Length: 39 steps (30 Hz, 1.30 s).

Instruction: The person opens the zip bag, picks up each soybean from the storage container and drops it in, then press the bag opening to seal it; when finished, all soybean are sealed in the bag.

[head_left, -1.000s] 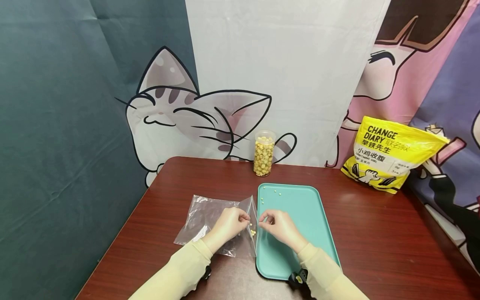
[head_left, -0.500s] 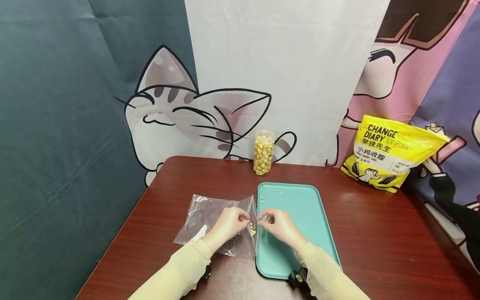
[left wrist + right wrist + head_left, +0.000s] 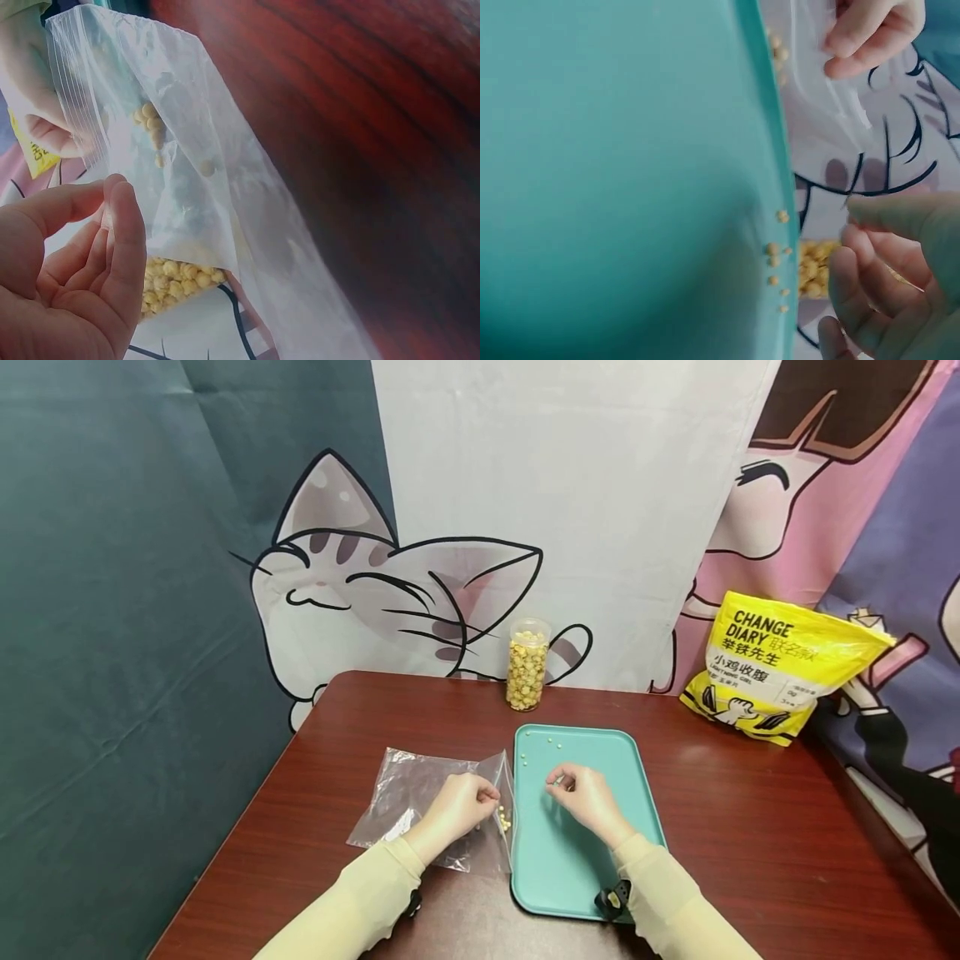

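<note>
My left hand (image 3: 457, 803) pinches the open edge of a clear zip bag (image 3: 408, 777) that lies on the table. Several small pale yellow balls (image 3: 150, 124) sit inside the bag near its mouth. Over the teal tray (image 3: 551, 881) hovers my right hand (image 3: 587, 800), its fingers loosely bent. Nothing shows between its thumb and fingers (image 3: 874, 259) in the right wrist view. A few more small yellow balls (image 3: 773, 250) lie on the tray, near its far left corner. The bag's mouth stands right along the tray's left rim.
A clear jar of popcorn-like yellow pieces (image 3: 527, 672) stands at the table's back edge, behind the tray. To the back right leans a large yellow snack bag (image 3: 780, 668). The brown table (image 3: 757, 860) meets a printed cloth backdrop (image 3: 600, 485).
My right hand has left the bag's mouth and moved right, over the tray. The left hand stays at the bag's edge, and the bag keeps its place.
</note>
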Tool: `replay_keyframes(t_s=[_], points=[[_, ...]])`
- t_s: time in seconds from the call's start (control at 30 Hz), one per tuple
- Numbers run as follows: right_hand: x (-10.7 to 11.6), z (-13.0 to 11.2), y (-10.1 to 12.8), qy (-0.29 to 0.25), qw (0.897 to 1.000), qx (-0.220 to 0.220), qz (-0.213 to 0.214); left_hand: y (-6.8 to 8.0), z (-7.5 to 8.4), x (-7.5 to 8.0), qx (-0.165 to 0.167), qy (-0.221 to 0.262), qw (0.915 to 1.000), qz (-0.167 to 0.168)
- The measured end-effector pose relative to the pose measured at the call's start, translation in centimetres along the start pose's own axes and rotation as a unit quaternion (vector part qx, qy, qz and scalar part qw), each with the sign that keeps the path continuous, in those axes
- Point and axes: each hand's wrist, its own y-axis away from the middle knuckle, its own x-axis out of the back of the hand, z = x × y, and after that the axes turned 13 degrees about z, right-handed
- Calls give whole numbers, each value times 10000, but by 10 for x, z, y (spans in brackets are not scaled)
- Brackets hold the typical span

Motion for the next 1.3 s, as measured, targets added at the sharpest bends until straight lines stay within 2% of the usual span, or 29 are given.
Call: replay_keyframes(t_s=[0.07, 0.3, 0.43, 0.53, 0.8, 0.97, 1.3], points=[[-1, 3, -1, 48, 10000, -57, 35, 0, -1, 0, 15, -8, 10000, -20], [-4, 16, -4, 329, 9972, -665, 36, 0, -2, 1, -82, -59, 9999, 22], [-5, 22, -7, 462, 9957, -803, 1, 0, -1, 1, -151, -83, 9998, 60], [-5, 26, -9, 536, 9951, -820, -110, 0, -1, 1, -180, -90, 9998, 71], [-7, 30, -17, 670, 9944, -755, -314, -1, 4, 0, 27, 222, 9996, -148], [-8, 31, -18, 818, 9938, -642, -383, -1, 4, 1, 75, 162, 9998, -119], [-8, 32, -19, 772, 9927, -818, -440, -1, 1, 0, -46, 124, 9999, 26]])
